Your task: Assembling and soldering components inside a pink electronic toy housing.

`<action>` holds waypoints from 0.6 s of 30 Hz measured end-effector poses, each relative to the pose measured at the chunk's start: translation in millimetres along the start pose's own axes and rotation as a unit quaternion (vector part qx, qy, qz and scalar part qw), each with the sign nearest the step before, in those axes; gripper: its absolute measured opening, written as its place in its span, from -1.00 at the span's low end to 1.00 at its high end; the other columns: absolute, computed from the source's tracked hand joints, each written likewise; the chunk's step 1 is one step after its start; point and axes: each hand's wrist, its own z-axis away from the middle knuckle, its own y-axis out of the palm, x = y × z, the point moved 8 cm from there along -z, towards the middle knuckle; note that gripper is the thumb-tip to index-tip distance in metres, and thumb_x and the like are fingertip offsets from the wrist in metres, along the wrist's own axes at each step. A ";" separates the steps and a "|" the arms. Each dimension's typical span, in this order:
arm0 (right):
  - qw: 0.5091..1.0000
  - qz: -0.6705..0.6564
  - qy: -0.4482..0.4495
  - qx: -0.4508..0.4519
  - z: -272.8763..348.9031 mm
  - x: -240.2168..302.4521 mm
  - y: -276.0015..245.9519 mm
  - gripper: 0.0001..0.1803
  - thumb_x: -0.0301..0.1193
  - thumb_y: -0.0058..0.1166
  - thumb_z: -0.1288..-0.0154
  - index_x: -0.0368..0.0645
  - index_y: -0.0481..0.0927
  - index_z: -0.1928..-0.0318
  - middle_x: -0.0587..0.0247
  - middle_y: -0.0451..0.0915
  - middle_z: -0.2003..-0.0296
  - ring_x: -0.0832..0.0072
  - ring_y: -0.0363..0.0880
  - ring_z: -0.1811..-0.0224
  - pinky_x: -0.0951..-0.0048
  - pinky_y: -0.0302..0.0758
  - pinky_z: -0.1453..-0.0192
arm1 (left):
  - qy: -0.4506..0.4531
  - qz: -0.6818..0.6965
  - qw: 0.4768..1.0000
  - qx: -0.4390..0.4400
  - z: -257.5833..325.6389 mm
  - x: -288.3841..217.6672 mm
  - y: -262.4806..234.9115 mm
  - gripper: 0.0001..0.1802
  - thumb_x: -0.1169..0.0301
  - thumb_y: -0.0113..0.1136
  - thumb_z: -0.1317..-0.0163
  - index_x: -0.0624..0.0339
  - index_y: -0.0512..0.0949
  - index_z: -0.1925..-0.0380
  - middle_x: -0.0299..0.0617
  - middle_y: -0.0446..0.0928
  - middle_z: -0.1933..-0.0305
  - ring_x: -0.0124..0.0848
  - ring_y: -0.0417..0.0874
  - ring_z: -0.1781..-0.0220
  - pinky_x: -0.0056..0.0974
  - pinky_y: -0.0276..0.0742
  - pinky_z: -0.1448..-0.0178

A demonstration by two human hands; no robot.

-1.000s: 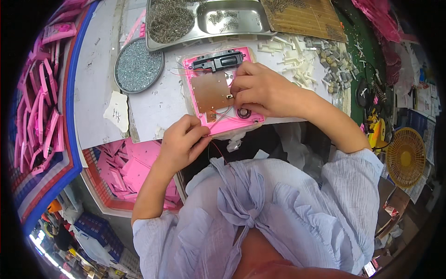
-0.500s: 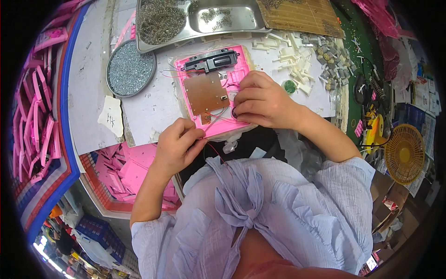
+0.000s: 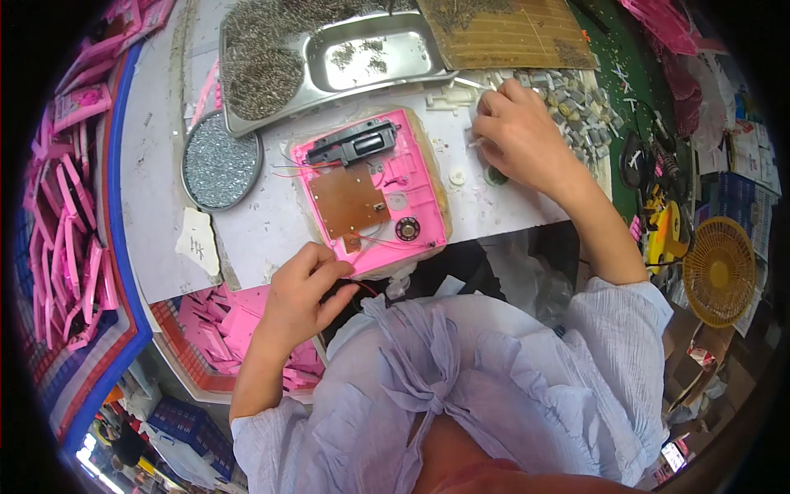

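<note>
The left hand (image 3: 309,288), thumb and fingers parted, is at the near-left corner of the pink case (image 3: 422,185), which holds a brown board (image 3: 350,202). Left of that hand, a crate (image 3: 183,360) holds pink pieces (image 3: 216,337); beyond it, a round dish (image 3: 260,169) holds silvery bits (image 3: 220,163). The right hand (image 3: 520,132) curls beside white parts (image 3: 451,99), its grip hidden; to its left, a metal tray (image 3: 403,70) holds brownish bits (image 3: 263,70).

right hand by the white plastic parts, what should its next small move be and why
I'd probably have the right hand pinch a single white plastic part and lift it clear. It is right at that loose pile, though its grip is hidden, while the pink casing lies face up with the left hand at its near left corner.
</note>
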 end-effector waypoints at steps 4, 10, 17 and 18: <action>0.987 -0.104 0.032 -0.119 -5.1 -10.2 -33.2 -0.80 -0.46 0.27 -0.18 -0.19 0.65 0.16 0.15 0.64 0.13 0.08 0.55 -0.03 0.15 0.51 -0.12 | 0.046 -0.029 0.999 -0.006 -36.4 -5.1 -41.7 -0.78 0.44 0.46 -0.12 0.22 0.66 0.24 -0.11 0.65 0.27 -0.17 0.69 0.25 -0.17 0.60 0.22; 0.880 -0.353 0.176 -0.266 11.1 -40.5 -41.0 -0.78 -0.48 0.24 -0.43 -0.29 0.60 -0.01 0.21 0.71 0.18 0.55 0.69 0.21 0.50 0.58 0.07 | 0.044 -0.250 0.962 -0.101 -169.6 16.2 -73.5 -0.87 0.37 0.33 -0.26 0.20 0.71 0.31 -0.01 0.68 0.26 -0.07 0.74 0.20 -0.03 0.64 0.17; 0.852 -0.398 0.203 -0.273 42.7 -37.5 -31.0 -0.77 -0.48 0.23 -0.44 -0.30 0.60 -0.02 0.27 0.68 0.20 0.58 0.65 0.13 0.53 0.55 0.01 | -0.050 -0.327 0.943 0.039 -240.6 48.0 -46.3 -0.76 0.27 0.31 -0.23 0.24 0.75 0.37 0.04 0.73 0.31 0.03 0.76 0.23 -0.01 0.67 0.04; 0.842 -0.413 0.205 -0.280 45.4 -42.1 -31.1 -0.77 -0.49 0.23 -0.44 -0.30 0.60 -0.02 0.27 0.67 0.19 0.59 0.65 0.12 0.53 0.55 -0.01 | -0.025 -0.285 0.958 -0.001 -239.7 41.2 -57.7 -0.77 0.28 0.30 -0.24 0.23 0.75 0.36 0.05 0.73 0.30 0.03 0.76 0.23 0.00 0.67 0.04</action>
